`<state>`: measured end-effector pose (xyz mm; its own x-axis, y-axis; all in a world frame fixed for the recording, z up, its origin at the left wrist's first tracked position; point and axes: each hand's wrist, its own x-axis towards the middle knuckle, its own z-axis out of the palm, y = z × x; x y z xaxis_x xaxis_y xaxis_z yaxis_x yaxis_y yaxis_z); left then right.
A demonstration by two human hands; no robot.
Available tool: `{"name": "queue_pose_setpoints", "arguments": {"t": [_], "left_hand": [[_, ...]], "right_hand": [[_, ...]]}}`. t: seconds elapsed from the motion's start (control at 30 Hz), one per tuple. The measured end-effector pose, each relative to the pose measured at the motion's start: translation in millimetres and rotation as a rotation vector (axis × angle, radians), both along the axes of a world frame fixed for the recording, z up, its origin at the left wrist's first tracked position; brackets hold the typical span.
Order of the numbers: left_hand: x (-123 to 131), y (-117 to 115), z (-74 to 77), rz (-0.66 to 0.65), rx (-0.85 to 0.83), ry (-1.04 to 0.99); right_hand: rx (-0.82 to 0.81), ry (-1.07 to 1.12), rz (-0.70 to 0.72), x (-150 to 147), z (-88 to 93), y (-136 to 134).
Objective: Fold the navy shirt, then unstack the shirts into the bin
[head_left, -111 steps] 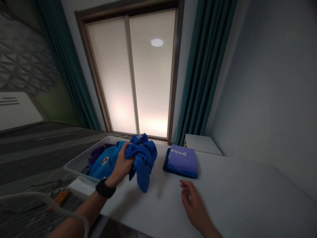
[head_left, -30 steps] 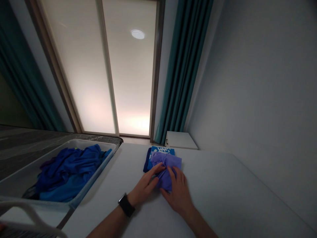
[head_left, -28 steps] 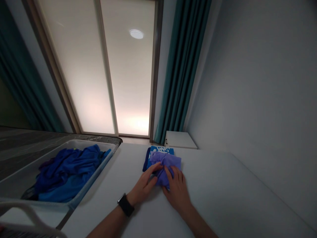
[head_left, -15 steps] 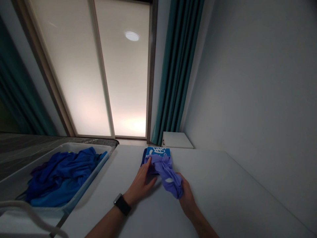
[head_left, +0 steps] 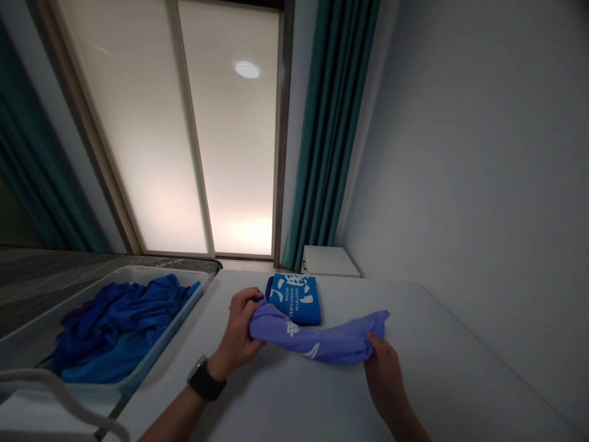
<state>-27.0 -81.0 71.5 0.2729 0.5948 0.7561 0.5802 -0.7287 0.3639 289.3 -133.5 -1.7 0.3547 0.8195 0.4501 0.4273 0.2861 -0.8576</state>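
Observation:
A purple garment [head_left: 322, 344] with white print is stretched sideways between my two hands above the white tabletop [head_left: 294, 405]. My left hand [head_left: 242, 325], with a black watch on its wrist, is closed around the garment's left end. At the other end my right hand [head_left: 384, 374] pinches the cloth near its lower corner. Just behind the purple cloth lies a folded blue garment [head_left: 297, 301] with white lettering. A darker blue edge shows at its left; whether it is a separate piece I cannot tell.
On the left stands a white plastic bin [head_left: 179, 328] holding crumpled blue clothes [head_left: 124, 325]. A pale curved tube [head_left: 59, 396] crosses the lower left corner. A white cabinet [head_left: 331, 261] sits behind the table, and a grey wall [head_left: 483, 184] borders it on the right.
The purple garment has gone from a bunched shape to a long horizontal strip. My hands have moved apart, left hand now gripping its end. More of the folded blue garment shows.

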Motion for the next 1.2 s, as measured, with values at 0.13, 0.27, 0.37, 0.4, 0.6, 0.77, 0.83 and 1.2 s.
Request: {"name": "queue_pose_setpoints", "arguments": {"t": [0.13, 0.27, 0.37, 0.4, 0.6, 0.77, 0.83, 1.2], "left_hand": [[-12.3, -2.7, 31.9, -0.019, -0.158, 0.476], [-21.5, 0.3, 30.2, 0.069, -0.291, 0.715], [-25.2, 4.1, 22.3, 0.074, -0.312, 0.755], [-25.4, 4.6, 21.6, 0.085, -0.298, 0.753], [-16.9, -16.9, 27.2, 0.070, -0.407, 0.752], [-19.6, -41.9, 12.2, 0.074, -0.553, 0.940], [-27.2, -42.2, 10.9, 0.076, -0.564, 0.947], [-49.2, -13.8, 59.1, -0.246, -0.733, 0.313]], "right_hand": [[0.009, -0.058, -0.198, 9.5, 12.9, -9.4], [0.177, -0.338, -0.165, 0.9, 17.1, -15.8], [0.204, -0.573, 0.001, -11.3, 11.9, -17.0], [0.187, -0.642, 0.057, -16.4, 9.7, -16.4], [0.004, -0.871, 0.276, -49.1, 6.9, -0.1], [-0.069, -0.878, 0.207, -62.9, 23.6, 19.8], [-0.075, -0.810, 0.169, -61.4, 34.1, 23.1], [-0.049, -0.401, 0.275, -19.0, 127.8, 28.9]]}}
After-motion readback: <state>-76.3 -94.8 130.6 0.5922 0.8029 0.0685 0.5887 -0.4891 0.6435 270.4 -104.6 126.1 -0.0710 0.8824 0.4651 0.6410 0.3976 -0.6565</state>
